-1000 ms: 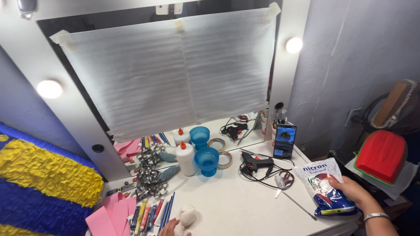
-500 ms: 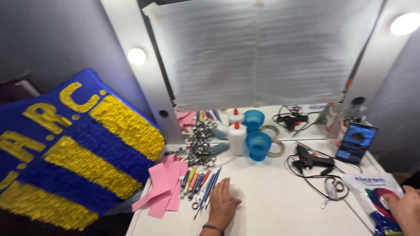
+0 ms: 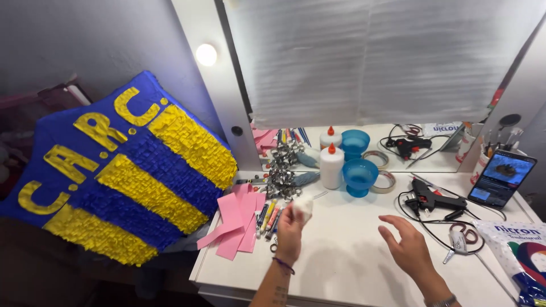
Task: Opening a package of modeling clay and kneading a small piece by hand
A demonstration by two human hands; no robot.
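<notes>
On the white table (image 3: 347, 267), in front of the glue bottle (image 3: 331, 166), the left hand (image 3: 291, 227) is raised off the surface with its fingers closed around a small white wad (image 3: 303, 206), which looks like crumpled paper or tissue; the wad sits at the fingertips, just in front of and slightly left of the bottle. A dark band circles the left wrist. The right hand (image 3: 405, 244) hovers over the bare tabletop to the right of the bottle and nearer the table's front edge, palm turned down, fingers spread apart and loosely curved, holding nothing. A bracelet shows at that wrist.

Just right of the glue bottle stands a blue plastic cup (image 3: 359, 177), and a roll of clear tape (image 3: 384, 181) lies right of the cup. Left of the bottle lies a heap of metal clips (image 3: 281, 177), with a row of coloured pens (image 3: 268, 216) in front of them and pink paper strips (image 3: 236, 222) further left, at the table's corner. A black glue gun (image 3: 433, 200) with its tangled cord lies well to the right of the bottle, a phone (image 3: 501, 178) with a lit screen leans beyond it, and a printed packet (image 3: 520, 250) rests at the far right edge. Behind the bottle a mirror (image 3: 375, 62) covered with white sheeting is flanked by a glowing round bulb (image 3: 206, 54). Far left of the bottle, off the table, leans a large blue and yellow fringed shield shape (image 3: 119, 170).
</notes>
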